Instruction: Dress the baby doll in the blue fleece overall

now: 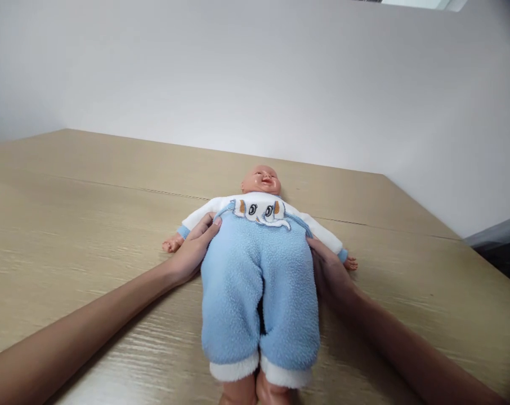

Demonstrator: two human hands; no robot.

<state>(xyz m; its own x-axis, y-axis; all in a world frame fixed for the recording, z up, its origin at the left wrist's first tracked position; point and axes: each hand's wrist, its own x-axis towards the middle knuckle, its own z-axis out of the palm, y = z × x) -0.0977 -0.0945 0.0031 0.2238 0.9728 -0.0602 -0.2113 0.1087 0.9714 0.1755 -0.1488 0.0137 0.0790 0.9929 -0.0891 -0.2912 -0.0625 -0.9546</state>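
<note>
A baby doll [262, 181] lies on its back on the table, head away from me and legs toward me. It wears a white long-sleeved top [325, 232] with blue cuffs. Over that are light blue fleece overalls [259, 264] with an elephant face on the bib and white leg hems. My left hand [198, 244] grips the left edge of the overalls at the waist, thumb on top. At the opposite edge, my right hand [331, 270] holds the overalls, its fingers partly hidden beneath the fabric. Both doll arms stretch outward past my hands.
The pale wooden table [90, 225] spreads out on all sides, with a seam running across it behind the doll. A plain white wall [238, 79] rises beyond the far edge. Something dark [502, 253] shows past the table's right edge.
</note>
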